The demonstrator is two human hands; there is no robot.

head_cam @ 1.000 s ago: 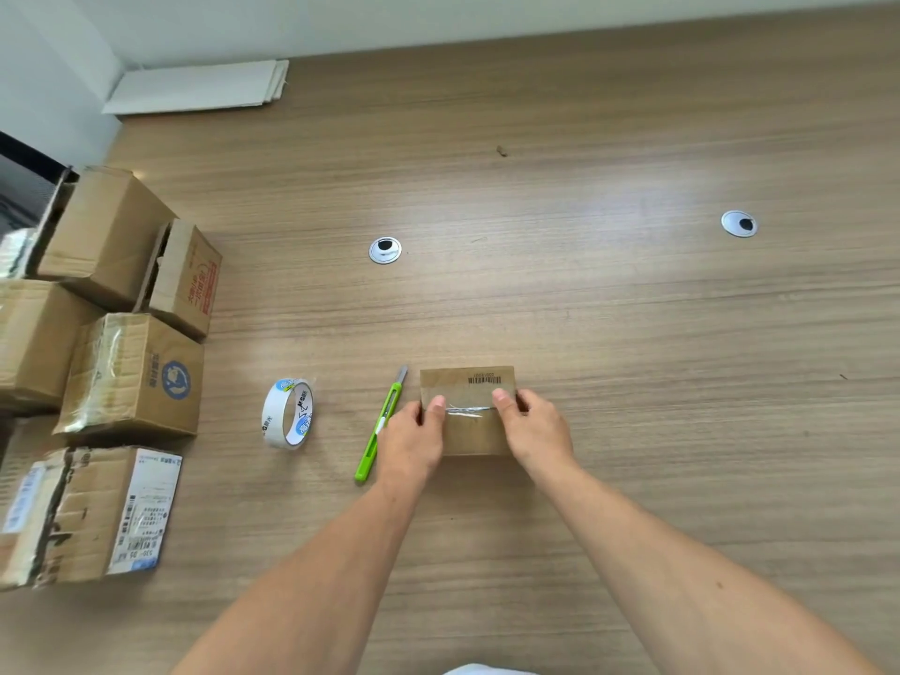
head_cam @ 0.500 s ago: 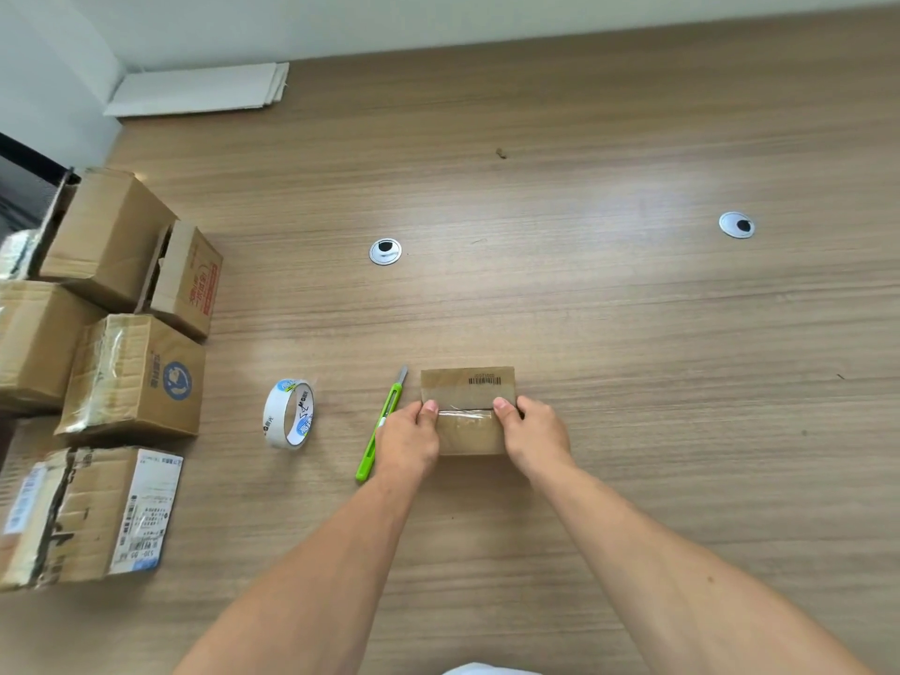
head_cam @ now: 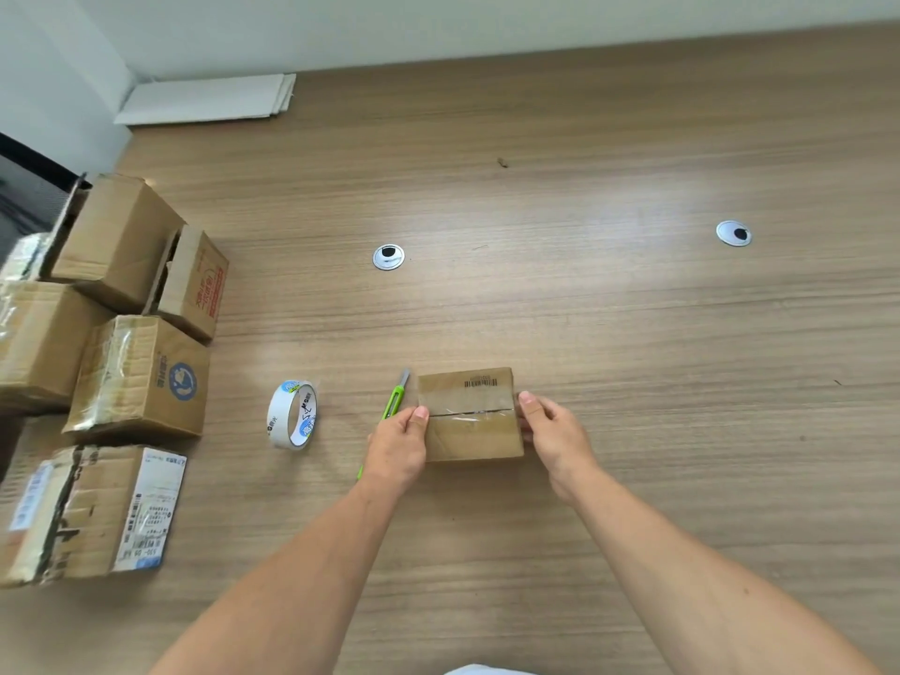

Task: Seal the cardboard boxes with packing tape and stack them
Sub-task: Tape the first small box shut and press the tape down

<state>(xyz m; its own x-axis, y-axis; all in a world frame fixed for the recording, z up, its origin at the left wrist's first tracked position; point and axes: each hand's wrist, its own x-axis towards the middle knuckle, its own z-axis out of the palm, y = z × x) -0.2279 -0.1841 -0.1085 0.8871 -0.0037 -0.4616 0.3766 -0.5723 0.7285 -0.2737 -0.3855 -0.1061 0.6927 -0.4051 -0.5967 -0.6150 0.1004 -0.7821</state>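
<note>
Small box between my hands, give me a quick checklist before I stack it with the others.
1. Tape strip lies along the top seam: ok.
2. Tape ends pressed down the sides: cannot tell, left hand and right hand cover them.
3. Grip on the small box from both sides: ok.
4. Green knife blade retracted: not ok, grey tip sticks out.
5. Way to the boxes at left: not ok, tape roll stands between.

- On the table [head_cam: 633, 333], toward the near middle, lies the small box [head_cam: 470, 431].
- Just left of it, the cutter [head_cam: 394, 403]; further left, the tape roll [head_cam: 292, 415].
- Far left, the box cluster [head_cam: 139, 377], perhaps partly stacked.
</note>
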